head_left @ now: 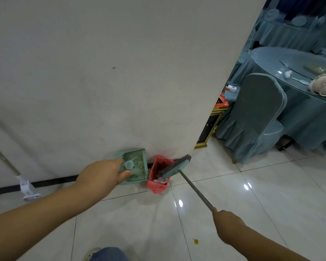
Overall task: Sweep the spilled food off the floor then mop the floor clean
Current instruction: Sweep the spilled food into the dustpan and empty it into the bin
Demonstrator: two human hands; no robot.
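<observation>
Against the wall [102,72], my left hand [102,176] holds the dustpan [135,166] tipped up just beside the bin [157,185], fingers [125,174] curled round its handle. My right hand [228,221] grips the broom [175,166] shaft, with the bristles over the bin's mouth. One yellow spot [196,241] lies on the floor [271,185] near my right forearm. A mop [27,187] leans far left.

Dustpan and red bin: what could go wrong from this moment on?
1. The left hand holds the dustpan beside the red bin, not over its opening, so any scraps in it may fall on the floor tiles.
2. The right hand grips the broom, whose head sits across the bin; a push might tip this small bin.
3. An orange spot lies on the tiles near the shoe and could be stepped on and smeared.
</observation>
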